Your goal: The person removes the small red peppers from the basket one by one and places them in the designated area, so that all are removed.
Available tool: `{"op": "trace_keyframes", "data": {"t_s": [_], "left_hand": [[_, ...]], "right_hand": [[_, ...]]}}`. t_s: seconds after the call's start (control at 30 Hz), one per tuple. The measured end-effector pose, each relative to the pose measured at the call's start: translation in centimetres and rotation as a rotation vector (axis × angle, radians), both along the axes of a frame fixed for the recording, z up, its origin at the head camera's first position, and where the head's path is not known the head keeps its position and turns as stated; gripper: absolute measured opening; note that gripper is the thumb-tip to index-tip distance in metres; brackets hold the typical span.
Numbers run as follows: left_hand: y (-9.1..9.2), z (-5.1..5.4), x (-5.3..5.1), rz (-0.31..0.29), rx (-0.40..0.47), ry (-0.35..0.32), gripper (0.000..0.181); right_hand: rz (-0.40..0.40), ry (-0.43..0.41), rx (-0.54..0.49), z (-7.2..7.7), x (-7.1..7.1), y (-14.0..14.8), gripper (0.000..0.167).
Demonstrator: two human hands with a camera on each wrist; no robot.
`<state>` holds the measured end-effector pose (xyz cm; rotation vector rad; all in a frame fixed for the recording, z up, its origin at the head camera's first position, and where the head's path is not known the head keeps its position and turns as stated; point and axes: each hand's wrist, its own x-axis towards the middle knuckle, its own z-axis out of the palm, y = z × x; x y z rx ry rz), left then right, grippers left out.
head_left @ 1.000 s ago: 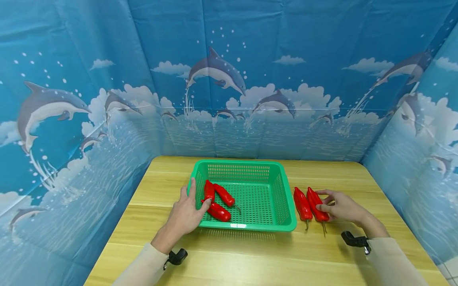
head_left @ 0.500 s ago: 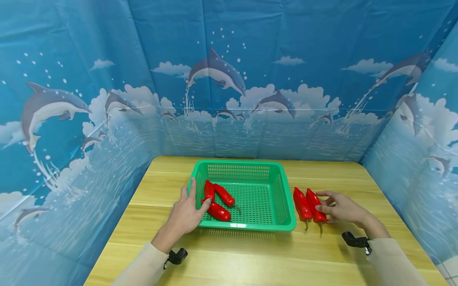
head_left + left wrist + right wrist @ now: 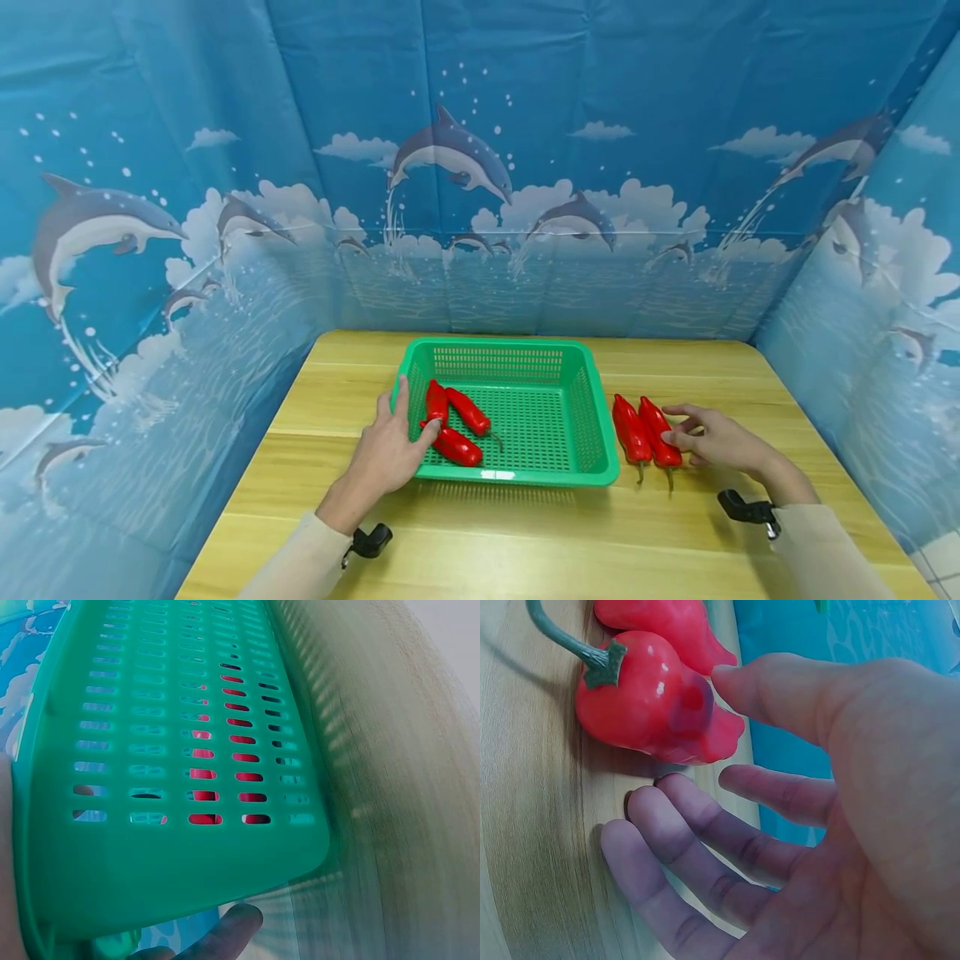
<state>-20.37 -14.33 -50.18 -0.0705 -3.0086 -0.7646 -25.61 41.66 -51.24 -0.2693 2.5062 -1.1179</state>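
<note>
In the head view, a green plastic basket (image 3: pixel 525 477) holds three red peppers (image 3: pixel 459 448) at its left end. My left hand (image 3: pixel 386 450) grips the basket's near left corner, thumb over the near rim and index finger along the left rim. Right of the basket, two red peppers lie side by side on the table. My right hand (image 3: pixel 720 440) is around the rightmost pepper (image 3: pixel 660 433), thumb at or just above it. The right wrist view shows the other fingers (image 3: pixel 652 817) loosely bent, with a gap between them and that pepper. The second pepper (image 3: pixel 632 429) lies left of it.
The wooden table (image 3: pixel 525 542) ends at a blue curtain (image 3: pixel 450 283) printed with dolphins, which encloses the back and sides. A black wrist camera (image 3: pixel 746 507) is strapped to the right forearm, and another camera (image 3: pixel 369 542) to the left one.
The rightmost pepper has shifted slightly left, closer to its neighbour, with my right hand beside it. My left hand and the basket have stayed in place.
</note>
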Motion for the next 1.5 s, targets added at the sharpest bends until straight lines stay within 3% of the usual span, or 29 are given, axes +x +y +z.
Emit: {"op": "trace_keyframes", "data": {"t_s": [0.13, 0.2, 0.4, 0.73, 1.13, 1.5], "left_hand": [[0.1, 0.1, -0.1, 0.0, 0.002, 0.008, 0.109], [0.1, 0.0, -0.1, -0.001, 0.005, 0.011, 0.109], [0.1, 0.0, 0.0, -0.001, 0.025, 0.008, 0.108], [0.1, -0.1, 0.0, 0.002, 0.023, 0.03, 0.105], [0.0, -0.2, 0.0, -0.008, 0.018, 0.039, 0.105], [0.0, -0.2, 0.1, -0.006, 0.023, 0.042, 0.105]], "right_hand": [[0.067, 0.038, -0.036, -1.0, -0.6, 1.0, 0.077], [0.055, 0.036, -0.035, -1.1, -0.6, 0.9, 0.076], [-0.023, 0.039, 0.033, 0.0, 0.2, -0.2, 0.069], [-0.045, 0.231, 0.174, 0.6, 1.0, -1.0, 0.066], [-0.054, 0.377, 0.208, 2.2, 1.4, -2.5, 0.062], [-0.044, 0.449, 0.227, 3.8, 1.5, -4.2, 0.059]]}}
